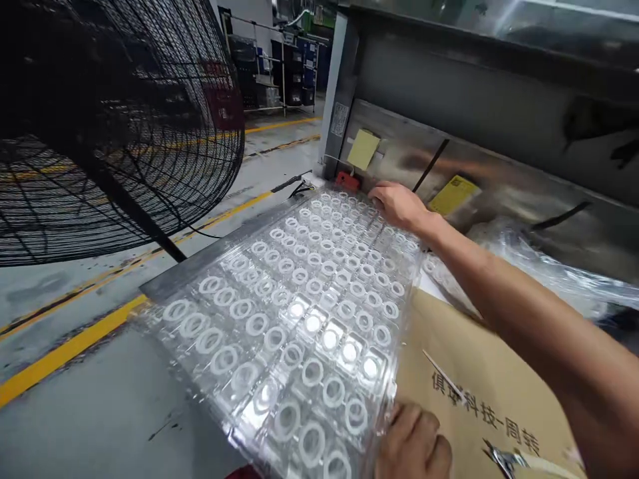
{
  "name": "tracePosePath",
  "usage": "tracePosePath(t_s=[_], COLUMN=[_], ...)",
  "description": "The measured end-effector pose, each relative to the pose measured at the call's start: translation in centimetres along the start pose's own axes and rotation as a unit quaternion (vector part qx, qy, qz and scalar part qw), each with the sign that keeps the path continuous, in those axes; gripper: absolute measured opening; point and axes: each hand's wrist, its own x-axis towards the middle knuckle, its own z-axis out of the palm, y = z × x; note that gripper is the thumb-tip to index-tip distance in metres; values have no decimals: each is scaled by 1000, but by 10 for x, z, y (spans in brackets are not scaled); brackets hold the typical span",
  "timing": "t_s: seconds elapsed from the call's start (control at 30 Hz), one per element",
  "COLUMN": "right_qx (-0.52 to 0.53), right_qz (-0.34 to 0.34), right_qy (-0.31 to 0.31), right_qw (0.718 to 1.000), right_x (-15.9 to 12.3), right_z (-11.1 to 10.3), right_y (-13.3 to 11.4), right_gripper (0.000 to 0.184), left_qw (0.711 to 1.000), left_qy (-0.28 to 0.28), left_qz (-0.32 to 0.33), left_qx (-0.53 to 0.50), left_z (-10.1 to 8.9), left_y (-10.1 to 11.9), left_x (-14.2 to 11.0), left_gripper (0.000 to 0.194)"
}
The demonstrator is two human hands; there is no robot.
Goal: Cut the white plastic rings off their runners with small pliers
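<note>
A large clear plastic tray (344,276) lies tilted across the view. Rows of white, translucent rings (257,324) fill its pockets. My right hand (399,205) reaches across to the tray's far right edge, its fingers bent down around the rim; the fingertips are partly hidden. Close to me at the bottom, my left hand (414,442) has its fingers curled against the near right edge of the same tray. Light glares off several pockets near the middle.
A big black fan (124,133) stands at left. Brown cardboard (469,372) holds a thin white stick (444,377) and metal pliers-like tool (502,459). Clear plastic wrap (539,259) lies at right, before a metal panel (499,173) with yellow notes (363,149). A red object (347,181) sits behind the tray.
</note>
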Motion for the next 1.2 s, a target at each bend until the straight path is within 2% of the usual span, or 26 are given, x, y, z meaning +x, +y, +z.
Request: tracePosePath(t_s=[0.07, 0.17, 0.3, 0.37, 0.43, 0.53, 0.63, 0.73, 0.83, 0.97, 1.07, 1.2], right_qx=[-30, -58, -80, -79, -68, -48, -13, 13, 37, 51, 68, 114], right_qz=[1, 17, 74, 84, 70, 40, -6, -38, -48, -35, -13, 26], right_qy=[7, 16, 23, 15, 18, 13, -18, -37, -44, -26, -8, 6], right_qw=[1000, 998, 994, 993, 995, 998, 1000, 999, 997, 998, 998, 993], right_x=[-56, -158, -290, -337, -365, -379, -372, -362, -359, -370, -389, -425], right_z=[-25, -63, -101, -110, -110, -98, -81, -70, -65, -59, -53, -51], right_y=[6, 12, 6, -11, -40, -98, -153, -186, -194, -186, -181, -181], right_gripper=[28, 34, 42, 34, 29, 27, 27, 31, 29, 23, 25, 23], left_qw=[999, 994, 984, 980, 976, 974, 976, 977, 979, 979, 980, 980], left_qy=[-5, -74, -148, -172, -190, -200, -199, -197, -196, -197, -195, -189], left_qz=[-21, -35, -29, -28, -31, -40, -35, -26, -25, -19, -12, 3], left_qx=[-38, -70, -90, -95, -99, -96, -87, -75, -57, -41, -38, -58], left_z=[-30, -59, -65, -63, -62, -63, -67, -71, -74, -74, -72, -68], left_y=[-2, -4, -4, -5, -7, -8, -7, -6, -5, -6, -8, -12], left_x=[4, 11, 13, 13, 12, 13, 14, 15, 15, 16, 16, 9], left_gripper=[27, 26, 23, 24, 26, 27, 26, 25, 25, 20, 15, 18])
